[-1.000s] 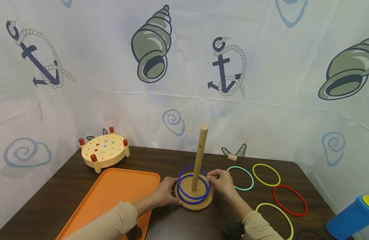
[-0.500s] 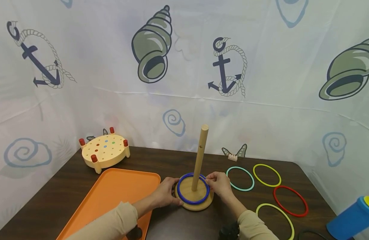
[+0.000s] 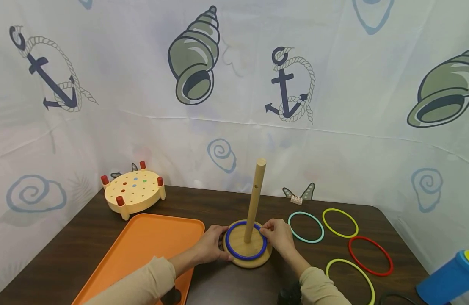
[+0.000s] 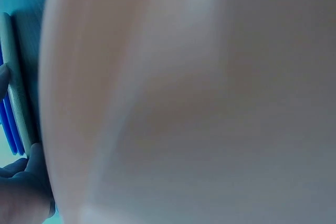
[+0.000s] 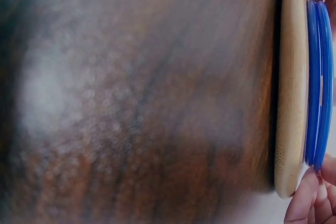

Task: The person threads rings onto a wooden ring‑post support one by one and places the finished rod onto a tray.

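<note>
A round wooden base [image 3: 253, 265] with an upright wooden peg [image 3: 255, 201] stands in the middle of the table. Two blue rings [image 5: 316, 87] lie stacked around the peg on the base, a thin gap between them in the right wrist view. From above they look like a single ring. My left hand [image 3: 208, 246] grips the base's left edge, thumb at the front. At the far right side of the rings, my right hand [image 3: 280, 237] pinches the upper blue ring between thumb and fingertips. The left wrist view is mostly filled by a blurred pale surface.
To the right lie a teal ring [image 3: 307, 242], two yellow rings [image 3: 350, 235] and a red ring [image 3: 375, 272]. An orange tray [image 3: 158, 237] lies left, with a pegged round wooden board [image 3: 133, 192] behind it. A blue container [image 3: 444, 277] stands at the right edge.
The upper blue ring, tilted and raised a second ago, has come down flat over the lower one. My right hand went with it slightly; my left hand stayed on the base.
</note>
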Motion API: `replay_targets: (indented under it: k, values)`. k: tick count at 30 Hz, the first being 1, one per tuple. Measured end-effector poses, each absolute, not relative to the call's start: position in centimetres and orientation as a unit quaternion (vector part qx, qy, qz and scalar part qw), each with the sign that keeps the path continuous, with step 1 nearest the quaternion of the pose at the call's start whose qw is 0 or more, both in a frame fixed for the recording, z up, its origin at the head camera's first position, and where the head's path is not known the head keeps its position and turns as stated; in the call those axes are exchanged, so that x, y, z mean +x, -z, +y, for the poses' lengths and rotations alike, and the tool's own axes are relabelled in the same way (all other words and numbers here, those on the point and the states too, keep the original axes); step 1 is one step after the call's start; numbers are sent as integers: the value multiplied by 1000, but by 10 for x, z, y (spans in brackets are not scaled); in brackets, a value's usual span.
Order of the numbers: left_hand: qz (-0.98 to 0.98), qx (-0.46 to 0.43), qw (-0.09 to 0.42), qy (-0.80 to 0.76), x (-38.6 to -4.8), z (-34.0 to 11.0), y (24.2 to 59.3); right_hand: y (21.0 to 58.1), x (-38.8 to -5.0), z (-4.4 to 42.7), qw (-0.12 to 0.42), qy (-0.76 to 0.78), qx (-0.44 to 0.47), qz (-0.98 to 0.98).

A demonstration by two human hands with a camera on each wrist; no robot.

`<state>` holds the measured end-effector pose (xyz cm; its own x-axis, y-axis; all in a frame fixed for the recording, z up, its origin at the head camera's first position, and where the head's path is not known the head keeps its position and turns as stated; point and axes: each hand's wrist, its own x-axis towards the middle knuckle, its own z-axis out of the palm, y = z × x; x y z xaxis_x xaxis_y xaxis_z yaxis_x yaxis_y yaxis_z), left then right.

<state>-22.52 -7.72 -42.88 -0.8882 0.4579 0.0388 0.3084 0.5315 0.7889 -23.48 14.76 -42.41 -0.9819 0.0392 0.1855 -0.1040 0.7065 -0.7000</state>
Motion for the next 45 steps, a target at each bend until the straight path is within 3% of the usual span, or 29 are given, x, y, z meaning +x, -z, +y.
replay_targets:
  k: [10, 23, 32, 45]
  values:
    - [871, 227, 76, -429, -226, -77, 430, 425, -234, 150, 120, -364, 38, -923]
    - [879, 224, 69, -415, -226, -76, 431, 426, -233, 144, 91, -364, -5, -927]
    - [880, 221, 70, -415, -227, -76, 433, 427, -232, 150, 109, -367, 19, -924]
    - [880, 221, 66, -415, -226, -77, 432, 422, -216, 218, 144, -408, -23, -902]
